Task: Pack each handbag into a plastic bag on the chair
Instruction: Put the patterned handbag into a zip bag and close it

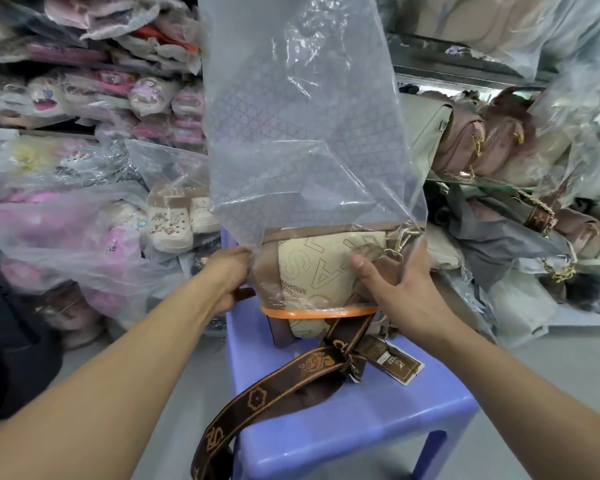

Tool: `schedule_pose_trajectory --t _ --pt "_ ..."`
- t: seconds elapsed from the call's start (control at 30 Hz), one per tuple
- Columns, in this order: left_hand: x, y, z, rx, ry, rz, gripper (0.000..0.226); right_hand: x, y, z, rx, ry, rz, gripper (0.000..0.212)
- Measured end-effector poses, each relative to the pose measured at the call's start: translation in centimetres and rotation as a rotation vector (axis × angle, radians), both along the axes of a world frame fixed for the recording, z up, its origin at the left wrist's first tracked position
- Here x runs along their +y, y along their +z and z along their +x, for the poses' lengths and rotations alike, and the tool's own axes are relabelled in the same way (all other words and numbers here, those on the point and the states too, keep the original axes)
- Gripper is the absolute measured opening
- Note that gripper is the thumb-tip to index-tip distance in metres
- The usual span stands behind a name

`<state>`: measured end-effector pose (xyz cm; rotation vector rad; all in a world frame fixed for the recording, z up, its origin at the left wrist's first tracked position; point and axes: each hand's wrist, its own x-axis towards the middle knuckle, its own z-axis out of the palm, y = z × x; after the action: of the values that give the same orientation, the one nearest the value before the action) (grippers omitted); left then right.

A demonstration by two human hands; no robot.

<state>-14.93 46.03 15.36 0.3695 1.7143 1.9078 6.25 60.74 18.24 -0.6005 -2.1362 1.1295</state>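
A cream and brown handbag [309, 271] stands on the blue plastic chair [378, 410], partly covered by a clear plastic bag [302, 133] with an orange rim that stands tall above it. The bag's rim reaches about two thirds of the way down the handbag. My left hand [227, 278] grips the plastic bag's left side. My right hand [395, 285] holds the right side, thumb pressed on the handbag's front. A wide brown patterned strap [284, 386] trails over the seat toward me, with a dark hang tag [392, 358] beside it.
Shelves on the left hold bagged pink and cream clogs [174, 220]. On the right are piled pink and beige handbags [482, 140] with gold chains, some in plastic. Grey floor shows on both sides of the chair.
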Motion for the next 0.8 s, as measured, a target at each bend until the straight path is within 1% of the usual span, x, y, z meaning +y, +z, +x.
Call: schedule_pose_trajectory --t 0.07,0.1,0.13,0.17,0.2,0.23,0.27,0.33,0.4,0.5,0.53,0.57,0.6,0.67,0.73,0.8 --pt "-0.2 -0.4 0.3 0.038 0.073 0.158 0.01 0.0 0.0 0.3 -0.058 -0.028 0.038 0.058" --pt "-0.3 -0.5 0.4 0.039 0.065 0.261 0.021 0.0 -0.1 0.4 -0.113 -0.041 0.06 0.064" --pt "-0.3 -0.4 0.6 0.03 0.027 0.342 0.045 0.1 -0.2 0.6 -0.169 -0.045 0.073 0.074" --pt "-0.3 -0.4 1.0 0.033 -0.014 0.396 0.065 0.0 -0.3 0.8 -0.208 -0.053 0.078 0.086" --pt "-0.2 -0.4 1.5 0.058 -0.027 0.412 0.078 0.2 -0.7 1.0 -0.216 -0.06 0.079 0.097" --pt "-0.2 -0.3 2.4 0.103 -0.002 0.399 0.082 0.3 -0.9 1.1 -0.207 -0.06 0.069 0.103" --pt "0.0 -0.4 3.1 0.153 0.035 0.379 0.081 0.4 -1.1 1.3 -0.201 -0.049 0.057 0.106" --pt "0.2 -0.6 4.5 0.19 0.105 0.375 0.073 0.8 -1.7 1.7 -0.219 -0.005 0.056 0.098" --pt "0.4 -0.6 5.2 0.186 0.153 0.375 0.069 0.0 -0.9 1.7 -0.149 0.014 0.04 0.088" --pt "0.8 -0.5 5.1 0.207 0.112 0.379 0.062 -1.2 0.8 1.2 0.161 0.083 -0.091 0.072" --pt "0.8 -0.6 5.0 0.207 0.09 0.377 0.06 -1.4 1.4 0.9 0.244 0.089 -0.113 0.072" --pt "0.6 -0.8 4.9 0.198 0.07 0.366 0.06 -1.5 1.8 0.4 0.292 0.081 -0.107 0.077" --pt "0.4 -1.0 4.8 0.189 0.057 0.342 0.064 -1.6 1.9 0.1 0.294 0.069 -0.084 0.082" --pt "-0.2 -1.0 4.7 0.193 0.021 0.296 0.08 -1.1 1.3 -0.2 0.229 0.051 -0.036 0.089" --pt "-1.0 -0.8 4.6 0.193 -0.009 0.37 0.096 -0.6 0.4 0.0 0.164 0.053 -0.022 0.085" --pt "-1.4 -0.8 4.3 0.196 0.042 0.439 0.114 -0.4 0.0 0.1 0.164 0.071 -0.027 0.088"
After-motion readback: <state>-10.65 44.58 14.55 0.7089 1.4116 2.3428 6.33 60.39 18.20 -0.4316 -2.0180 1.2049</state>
